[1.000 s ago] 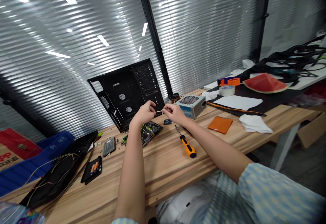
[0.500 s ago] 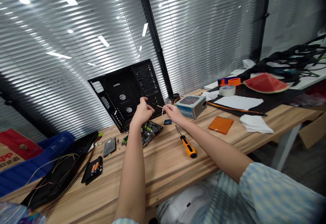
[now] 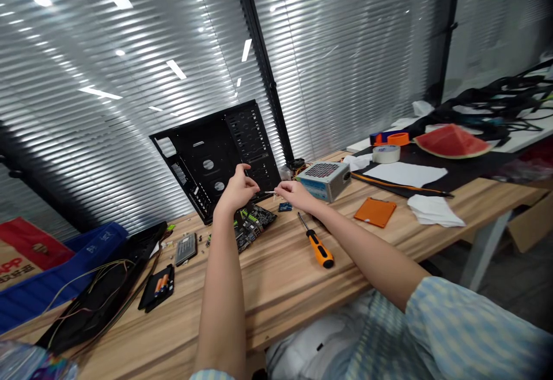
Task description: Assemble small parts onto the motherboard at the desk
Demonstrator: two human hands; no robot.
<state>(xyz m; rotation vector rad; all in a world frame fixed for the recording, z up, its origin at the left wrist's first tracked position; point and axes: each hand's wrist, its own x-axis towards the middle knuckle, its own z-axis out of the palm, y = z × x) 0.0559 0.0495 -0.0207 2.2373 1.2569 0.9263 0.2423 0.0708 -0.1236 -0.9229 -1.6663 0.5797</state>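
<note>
In front of a black computer case panel (image 3: 224, 144), my left hand (image 3: 239, 189) is raised with its fingers curled; what it holds, if anything, is hidden. My right hand (image 3: 296, 193) pinches a thin white stick-like piece (image 3: 269, 192) that points left toward the left hand. A small white strand hangs at its fingertips. Below my left hand a circuit board (image 3: 254, 227) with green slots lies tilted on the table. A blue heatsink-like block (image 3: 285, 206) sits under my right hand. Nearer to me lies an orange and black screwdriver (image 3: 319, 247).
The wooden table (image 3: 280, 288) also bears a power supply (image 3: 326, 178), an orange plate (image 3: 375, 212), folded tissue (image 3: 434, 209) and a tape roll (image 3: 386, 154). To the left are a grey drive (image 3: 185, 249), a black tray (image 3: 158, 289) with orange cells and a blue bin (image 3: 47, 276).
My right hand has moved slightly down and left with the white piece, which now lies more level. My left hand has shifted a little to the left.
</note>
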